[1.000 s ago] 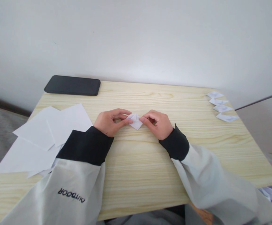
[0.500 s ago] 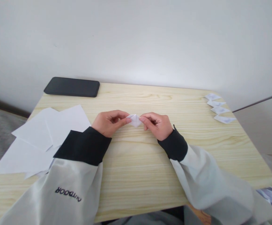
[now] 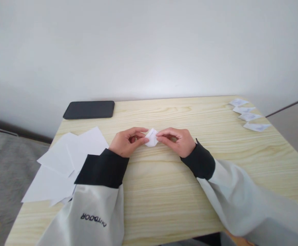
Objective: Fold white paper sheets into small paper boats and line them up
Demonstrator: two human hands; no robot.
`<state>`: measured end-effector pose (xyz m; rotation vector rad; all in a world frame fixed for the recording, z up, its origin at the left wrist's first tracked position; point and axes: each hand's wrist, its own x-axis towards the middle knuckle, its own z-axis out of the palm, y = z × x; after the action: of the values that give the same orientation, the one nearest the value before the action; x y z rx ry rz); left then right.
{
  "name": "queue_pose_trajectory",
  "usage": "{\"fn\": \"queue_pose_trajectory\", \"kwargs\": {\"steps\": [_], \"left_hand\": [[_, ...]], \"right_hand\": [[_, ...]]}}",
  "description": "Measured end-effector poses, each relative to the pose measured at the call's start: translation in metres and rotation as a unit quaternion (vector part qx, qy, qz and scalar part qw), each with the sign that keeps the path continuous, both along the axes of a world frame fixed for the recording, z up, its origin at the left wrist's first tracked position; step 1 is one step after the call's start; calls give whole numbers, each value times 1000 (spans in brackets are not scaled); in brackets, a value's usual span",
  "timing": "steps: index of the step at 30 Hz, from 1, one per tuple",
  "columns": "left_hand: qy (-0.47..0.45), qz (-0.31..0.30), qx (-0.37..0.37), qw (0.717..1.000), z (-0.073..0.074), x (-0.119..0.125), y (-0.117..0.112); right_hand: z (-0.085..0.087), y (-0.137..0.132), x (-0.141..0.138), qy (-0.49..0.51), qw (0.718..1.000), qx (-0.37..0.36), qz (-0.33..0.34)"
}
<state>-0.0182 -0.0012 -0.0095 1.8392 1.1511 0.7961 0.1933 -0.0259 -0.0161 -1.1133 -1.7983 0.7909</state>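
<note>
A small folded piece of white paper (image 3: 152, 138) is held between my two hands above the middle of the table. My left hand (image 3: 130, 140) pinches its left edge with thumb and fingers. On the other side, my right hand (image 3: 176, 139) grips the right edge between thumb and fingertips. Crease lines show on the paper's face; the parts under my fingertips are hidden.
Loose white paper sheets (image 3: 53, 184) overlap on the table (image 3: 159, 198) at the left, partly beneath my left sleeve. A black phone (image 3: 89, 110) lies at the back left. Several folded white paper pieces (image 3: 251, 117) form a column near the right edge. A wall stands behind.
The folded paper has turned and shows a different face, tilted between my fingers. My right fingers have shifted on its edge. The whole view has swung slightly to the left.
</note>
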Motion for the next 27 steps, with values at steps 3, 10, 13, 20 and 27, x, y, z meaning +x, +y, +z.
{"fn": "queue_pose_trajectory", "kwargs": {"steps": [3,10,13,20,27], "left_hand": [[24,0,14,1000,1,2,0],[87,10,54,995,6,7,-3],[80,11,51,995,4,9,-4],[155,-10,157,975,2,12,-2],[167,-24,216,962,-2,10,-1]], "right_hand": [[-3,2,0,-4,1000,-13,-10],[-3,6,5,-65,997,38,-25],[-2,9,8,-65,998,13,-12],[-8,13,11,-133,989,69,-2],[-14,14,11,-130,978,160,35]]}}
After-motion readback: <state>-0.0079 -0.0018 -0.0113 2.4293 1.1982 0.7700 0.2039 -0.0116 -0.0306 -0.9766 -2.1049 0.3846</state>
